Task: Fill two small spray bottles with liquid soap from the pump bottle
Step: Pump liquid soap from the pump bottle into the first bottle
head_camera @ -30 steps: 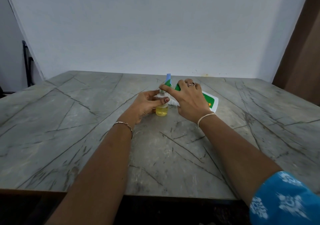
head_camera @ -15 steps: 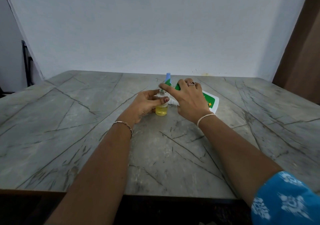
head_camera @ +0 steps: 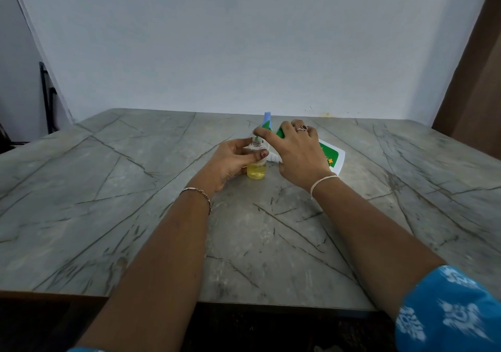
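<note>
Right, filling is underway, first bottle by my reckoning. My left grip (head_camera: 233, 161) is wrapped round the small spray bottle (head_camera: 256, 172), thumb pressed across its front. It stands upright on the surface (head_camera: 135, 202), about midway between the left and right edges and nearer the far edge. Yellow soap sits in its lower part and the top part is clear, so there's room yet.

My right grip (head_camera: 298, 153) is curled over the pump bottle (head_camera: 340, 160), which lies tilted just beside the little one, base towards the right edge. The forefinger (head_camera: 261, 132) reaches out straight above the open neck; I can't tell whether it touches. A white spout (head_camera: 273, 158) pokes out below my palm, close to the small bottle's side.

What comes next, I'd say, calls for a steady hold on the left and the soap aimed squarely into that narrow neck, or it runs down the outside.

As for writing: the green label (head_camera: 329, 152) carries an orange mark, but no words are readable. A blue piece (head_camera: 267, 117) stands behind my fingers; what it is, I can't say.
</note>
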`<state>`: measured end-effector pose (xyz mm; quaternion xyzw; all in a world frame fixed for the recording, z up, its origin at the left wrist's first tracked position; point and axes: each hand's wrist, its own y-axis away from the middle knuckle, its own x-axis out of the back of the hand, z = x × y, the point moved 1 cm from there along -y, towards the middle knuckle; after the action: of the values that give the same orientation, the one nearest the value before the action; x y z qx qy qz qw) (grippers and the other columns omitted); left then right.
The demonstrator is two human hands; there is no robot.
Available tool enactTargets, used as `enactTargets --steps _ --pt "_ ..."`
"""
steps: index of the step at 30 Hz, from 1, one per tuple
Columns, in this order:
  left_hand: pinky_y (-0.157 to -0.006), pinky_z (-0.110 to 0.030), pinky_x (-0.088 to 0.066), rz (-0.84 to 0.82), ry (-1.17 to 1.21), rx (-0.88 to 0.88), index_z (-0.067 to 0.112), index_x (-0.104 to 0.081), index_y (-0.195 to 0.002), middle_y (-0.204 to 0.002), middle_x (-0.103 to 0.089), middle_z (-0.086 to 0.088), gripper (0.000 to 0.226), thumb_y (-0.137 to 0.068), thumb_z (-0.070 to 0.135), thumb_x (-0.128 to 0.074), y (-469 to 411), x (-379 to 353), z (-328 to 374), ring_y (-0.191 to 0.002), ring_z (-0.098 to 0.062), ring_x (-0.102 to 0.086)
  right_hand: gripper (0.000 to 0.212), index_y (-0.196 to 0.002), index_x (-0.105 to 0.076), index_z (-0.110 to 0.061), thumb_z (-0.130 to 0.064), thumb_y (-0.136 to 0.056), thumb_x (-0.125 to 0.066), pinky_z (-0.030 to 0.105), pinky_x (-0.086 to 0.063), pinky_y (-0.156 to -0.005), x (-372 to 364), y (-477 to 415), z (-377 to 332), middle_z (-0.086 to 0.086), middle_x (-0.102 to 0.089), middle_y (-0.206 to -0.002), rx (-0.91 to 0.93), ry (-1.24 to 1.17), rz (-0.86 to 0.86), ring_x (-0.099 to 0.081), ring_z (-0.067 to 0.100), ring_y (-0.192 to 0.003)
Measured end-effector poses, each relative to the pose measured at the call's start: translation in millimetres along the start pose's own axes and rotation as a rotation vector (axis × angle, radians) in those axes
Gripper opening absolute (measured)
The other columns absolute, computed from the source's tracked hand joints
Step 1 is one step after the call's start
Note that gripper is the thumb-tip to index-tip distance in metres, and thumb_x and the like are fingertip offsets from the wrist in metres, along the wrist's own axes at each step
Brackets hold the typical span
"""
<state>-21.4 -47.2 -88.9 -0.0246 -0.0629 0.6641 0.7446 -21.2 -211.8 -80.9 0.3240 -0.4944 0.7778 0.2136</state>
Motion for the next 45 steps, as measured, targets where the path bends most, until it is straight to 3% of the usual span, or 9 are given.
enactTargets --steps 5,11,22,29,38,45 --pt "-0.090 -0.034 -0.055 -0.015 0.006 0.004 0.009 -0.057 -0.128 -0.099 -0.070 -0.002 0.054 -0.078 0.015 -0.076 0.7 -1.1 1.2 -0.103 -0.020 -0.067 0.082 -0.141 -0.029 -0.036 -0.014 -0.072 -0.067 0.049 -0.042 -0.088 0.7 1.3 0.8 0.014 -0.053 -0.111 -0.011 0.012 -0.019 -0.050 0.037 -0.107" --pt "-0.090 -0.036 -0.055 -0.012 0.001 0.003 0.010 -0.057 -0.128 -0.104 -0.071 -0.006 0.053 -0.078 0.015 -0.076 1.4 -1.9 1.9 -0.103 -0.020 -0.067 0.072 -0.137 -0.035 -0.032 -0.015 -0.076 -0.068 0.052 -0.040 -0.094 3.9 -2.6 -5.3 0.014 -0.052 -0.117 -0.035 -0.030 -0.037 -0.049 0.037 -0.112" --pt "-0.093 -0.036 -0.054 -0.018 0.002 0.005 0.010 -0.054 -0.132 -0.102 -0.070 -0.003 0.059 -0.077 0.017 -0.076 0.7 -1.1 1.0 -0.107 -0.021 -0.065 0.082 -0.139 -0.028 -0.037 -0.012 -0.072 -0.067 0.050 -0.042 -0.087 0.0 2.7 0.5 0.014 -0.053 -0.108 -0.016 0.021 -0.001 -0.050 0.037 -0.106" --pt "-0.089 -0.033 -0.055 -0.024 -0.004 0.000 0.011 -0.057 -0.129 -0.107 -0.071 -0.006 0.054 -0.078 0.016 -0.076 1.7 -1.6 2.3 -0.103 -0.018 -0.067 0.073 -0.131 -0.039 -0.031 -0.012 -0.069 -0.071 0.053 -0.041 -0.089 -0.1 -3.7 -5.3 0.013 -0.054 -0.109 -0.037 -0.031 0.012 -0.050 0.038 -0.106" --pt "-0.092 -0.035 -0.054 -0.015 0.009 0.004 0.010 -0.054 -0.133 -0.098 -0.071 -0.001 0.060 -0.077 0.016 -0.076 1.9 -1.6 2.3 -0.101 -0.017 -0.067 0.085 -0.142 -0.027 -0.037 -0.011 -0.072 -0.066 0.051 -0.041 -0.089 -2.3 2.9 3.2 0.014 -0.053 -0.109 0.000 0.026 0.009 -0.049 0.038 -0.108" --pt "-0.085 -0.030 -0.057 -0.033 0.013 -0.005 0.008 -0.058 -0.128 -0.104 -0.071 -0.005 0.052 -0.079 0.014 -0.075 1.9 -1.5 2.6 -0.099 -0.017 -0.067 0.075 -0.135 -0.037 -0.033 -0.012 -0.071 -0.070 0.052 -0.041 -0.092 -0.2 -2.7 -3.5 0.013 -0.054 -0.112 -0.038 -0.026 -0.013 -0.049 0.037 -0.109"
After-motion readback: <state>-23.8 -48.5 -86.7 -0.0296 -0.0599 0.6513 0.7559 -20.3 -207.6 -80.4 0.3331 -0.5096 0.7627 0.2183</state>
